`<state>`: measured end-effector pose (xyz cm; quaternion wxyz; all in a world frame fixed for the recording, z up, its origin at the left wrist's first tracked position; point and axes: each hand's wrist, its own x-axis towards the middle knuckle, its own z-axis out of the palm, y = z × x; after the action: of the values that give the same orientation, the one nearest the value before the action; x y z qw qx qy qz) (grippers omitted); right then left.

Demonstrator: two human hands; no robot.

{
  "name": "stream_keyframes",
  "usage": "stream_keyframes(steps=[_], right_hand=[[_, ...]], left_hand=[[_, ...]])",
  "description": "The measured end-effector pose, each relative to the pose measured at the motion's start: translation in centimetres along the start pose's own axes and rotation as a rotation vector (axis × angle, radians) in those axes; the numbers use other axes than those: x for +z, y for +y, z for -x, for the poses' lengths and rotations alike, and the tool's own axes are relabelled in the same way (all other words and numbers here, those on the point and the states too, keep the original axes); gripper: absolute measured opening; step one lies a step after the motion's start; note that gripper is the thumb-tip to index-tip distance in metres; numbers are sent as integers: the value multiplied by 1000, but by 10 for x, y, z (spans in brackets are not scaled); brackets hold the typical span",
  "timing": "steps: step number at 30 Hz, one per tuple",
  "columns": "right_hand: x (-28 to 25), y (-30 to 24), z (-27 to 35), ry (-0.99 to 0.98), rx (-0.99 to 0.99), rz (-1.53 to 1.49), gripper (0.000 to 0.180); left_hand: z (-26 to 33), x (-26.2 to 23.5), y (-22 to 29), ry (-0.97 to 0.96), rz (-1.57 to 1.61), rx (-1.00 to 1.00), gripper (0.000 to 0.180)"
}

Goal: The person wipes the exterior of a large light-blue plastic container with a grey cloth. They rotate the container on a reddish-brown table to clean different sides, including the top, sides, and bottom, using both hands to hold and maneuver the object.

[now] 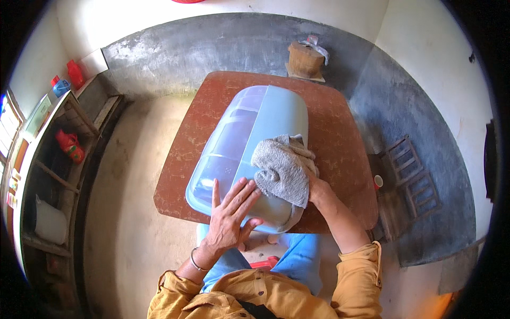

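A long plastic storage box [279, 117] with a rounded lid lies on a reddish-brown table [183, 159]. Half of its lid is clear and half is pale blue. My left hand [232, 210] rests flat on the near part of the lid, fingers spread. On the blue half, my right hand [317, 189] presses a bunched grey cloth [281, 167] against the lid's right side. The cloth hides most of the right fingers.
Left stands an open shelf [74, 186] holding a white container [50, 220] and a red item [70, 146]. A wooden block-like stool [305, 59] is beyond the table. Wooden chairs [406, 159] and a small cup [378, 182] are at right.
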<state>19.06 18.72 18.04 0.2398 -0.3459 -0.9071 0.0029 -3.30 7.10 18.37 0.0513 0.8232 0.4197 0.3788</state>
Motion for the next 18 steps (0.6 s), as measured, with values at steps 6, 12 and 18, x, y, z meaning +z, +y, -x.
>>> stream_keyframes(steps=[6, 12, 18], right_hand=[[22, 113, -64, -82, 189, -108, 38], [23, 116, -95, -90, 366, -645, 41], [-7, -6, -9, -253, 107, -193, 86]], left_hand=[[-2, 17, 0, 142, 37, -2, 53], [-4, 31, 4, 143, -153, -61, 58], [6, 37, -2, 201, -152, -34, 57]])
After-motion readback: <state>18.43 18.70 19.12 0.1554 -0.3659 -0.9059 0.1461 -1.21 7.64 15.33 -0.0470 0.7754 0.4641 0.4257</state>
